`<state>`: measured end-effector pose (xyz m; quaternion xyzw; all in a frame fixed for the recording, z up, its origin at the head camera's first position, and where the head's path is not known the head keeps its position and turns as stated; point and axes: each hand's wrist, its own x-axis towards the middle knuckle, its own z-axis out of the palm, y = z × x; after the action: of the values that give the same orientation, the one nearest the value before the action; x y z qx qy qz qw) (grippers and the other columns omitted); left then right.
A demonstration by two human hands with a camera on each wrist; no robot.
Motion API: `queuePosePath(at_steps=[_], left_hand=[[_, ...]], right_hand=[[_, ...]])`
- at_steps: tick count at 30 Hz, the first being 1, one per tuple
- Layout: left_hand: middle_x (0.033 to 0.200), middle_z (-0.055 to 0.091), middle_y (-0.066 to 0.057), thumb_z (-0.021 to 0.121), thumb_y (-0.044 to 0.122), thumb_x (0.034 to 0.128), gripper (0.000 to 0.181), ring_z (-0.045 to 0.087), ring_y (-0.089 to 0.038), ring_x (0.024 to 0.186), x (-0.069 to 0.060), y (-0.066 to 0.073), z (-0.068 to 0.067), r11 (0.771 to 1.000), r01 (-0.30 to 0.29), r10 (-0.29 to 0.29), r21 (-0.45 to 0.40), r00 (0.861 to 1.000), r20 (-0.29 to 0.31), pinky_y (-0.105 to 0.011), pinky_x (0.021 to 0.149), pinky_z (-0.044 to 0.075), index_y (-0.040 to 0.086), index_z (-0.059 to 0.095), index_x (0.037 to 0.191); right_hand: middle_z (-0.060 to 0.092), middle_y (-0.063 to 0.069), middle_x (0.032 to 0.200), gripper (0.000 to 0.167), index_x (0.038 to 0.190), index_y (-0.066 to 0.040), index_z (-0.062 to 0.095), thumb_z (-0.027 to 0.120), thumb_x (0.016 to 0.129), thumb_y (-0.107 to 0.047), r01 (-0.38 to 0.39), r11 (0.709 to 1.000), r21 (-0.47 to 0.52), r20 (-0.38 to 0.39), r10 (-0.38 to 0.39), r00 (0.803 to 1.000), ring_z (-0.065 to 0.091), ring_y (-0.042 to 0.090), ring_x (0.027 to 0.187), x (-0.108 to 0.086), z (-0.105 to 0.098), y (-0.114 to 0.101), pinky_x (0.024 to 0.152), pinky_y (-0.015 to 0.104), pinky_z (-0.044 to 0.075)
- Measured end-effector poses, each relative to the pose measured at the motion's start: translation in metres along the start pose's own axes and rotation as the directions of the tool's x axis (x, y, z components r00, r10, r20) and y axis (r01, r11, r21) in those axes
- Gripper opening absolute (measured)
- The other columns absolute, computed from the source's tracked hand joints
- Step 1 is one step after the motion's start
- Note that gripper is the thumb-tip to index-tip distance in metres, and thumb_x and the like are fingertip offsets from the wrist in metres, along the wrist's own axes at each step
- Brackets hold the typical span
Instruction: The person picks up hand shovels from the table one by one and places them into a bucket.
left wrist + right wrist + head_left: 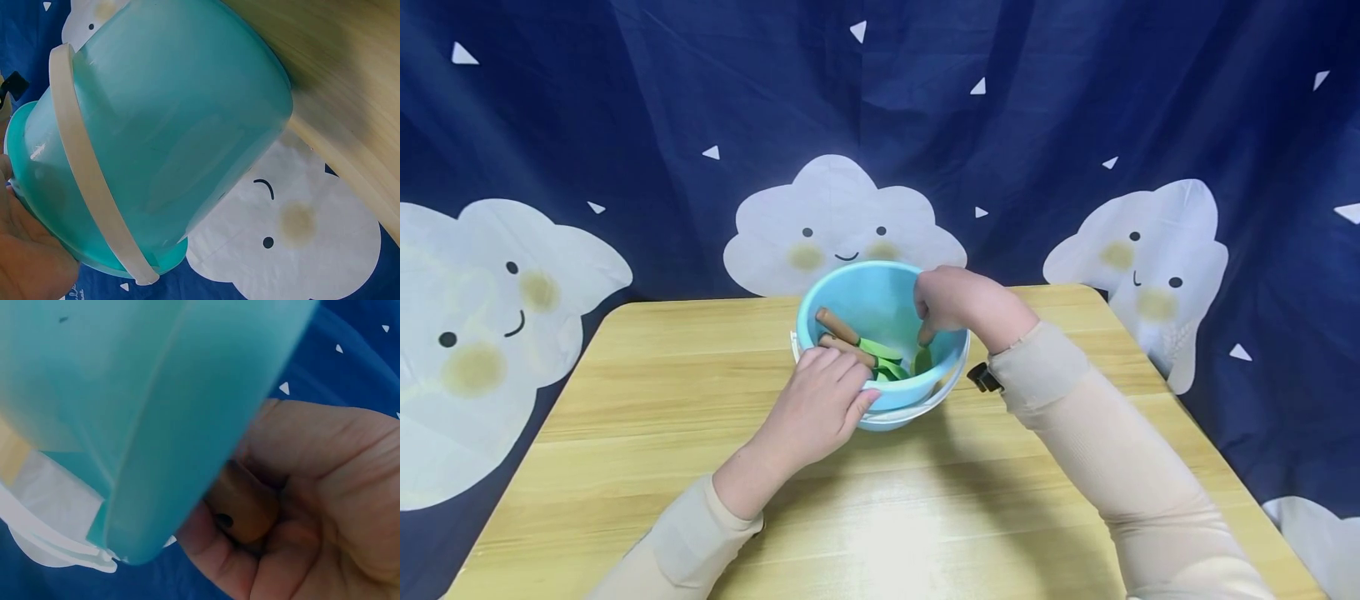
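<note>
A light blue bucket with a white handle stands on the table. My left hand grips its near-left rim, the fingers bent over the edge and the thumb along the outside. Reaching over the far-right rim, my right hand holds a small green tool by its wooden handle; the green end is down inside the bucket. Other green tools with a wooden handle and a second wooden handle lie inside at the left. Their full shapes are hidden.
The bucket is near the back of a wood-grain table. Behind hangs a dark blue curtain printed with white clouds and triangles. A small black object sits at the right sleeve's cuff.
</note>
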<state>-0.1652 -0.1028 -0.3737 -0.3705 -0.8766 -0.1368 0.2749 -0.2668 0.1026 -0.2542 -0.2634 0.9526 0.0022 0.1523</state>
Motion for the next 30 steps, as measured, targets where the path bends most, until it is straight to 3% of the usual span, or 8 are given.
queuePosePath(at_steps=[9, 21, 30], left_hand=[[0.109, 0.063, -0.006, 0.024, 0.043, 0.1089, 0.051, 0.054, -0.028, 0.106, 0.0, 0.0, 0.0, 1.0, 0.0, 0.0, -0.003, 1.0, -0.004, -0.044, 0.092, 0.038, 0.008, 0.061, 0.102], [0.114, 0.065, -0.007, 0.023, 0.043, 0.109, 0.052, 0.055, -0.026, 0.108, 0.0, 0.001, -0.002, 1.0, 0.014, -0.013, -0.021, 1.0, 0.023, -0.043, 0.092, 0.037, 0.008, 0.062, 0.105], [0.109, 0.064, -0.005, 0.024, 0.043, 0.1091, 0.052, 0.055, -0.027, 0.105, 0.0, 0.001, -0.001, 1.0, 0.0, 0.0, -0.012, 1.0, -0.001, -0.043, 0.092, 0.038, 0.008, 0.062, 0.105]], right_hand=[[0.055, 0.003, 0.073, 0.021, 0.077, -0.007, 0.068, 0.088, 0.074, -0.013, 0.004, 0.999, 0.054, -0.007, -0.003, 1.0, 0.047, 0.021, 0.072, 0.011, 0.002, -0.001, 0.066, 0.032, 0.043], [0.07, 0.008, 0.101, 0.033, 0.1, -0.003, 0.073, 0.089, 0.072, -0.01, 0.01, 0.993, 0.115, -0.038, -0.005, 0.999, 0.061, 0.025, 0.094, 0.029, 0.016, 0.005, 0.087, 0.038, 0.052], [0.07, 0.006, 0.099, 0.032, 0.097, -0.005, 0.074, 0.09, 0.069, -0.008, 0.02, 0.991, 0.132, -0.061, -0.012, 0.998, 0.061, 0.024, 0.092, 0.037, 0.023, 0.004, 0.088, 0.037, 0.051]])
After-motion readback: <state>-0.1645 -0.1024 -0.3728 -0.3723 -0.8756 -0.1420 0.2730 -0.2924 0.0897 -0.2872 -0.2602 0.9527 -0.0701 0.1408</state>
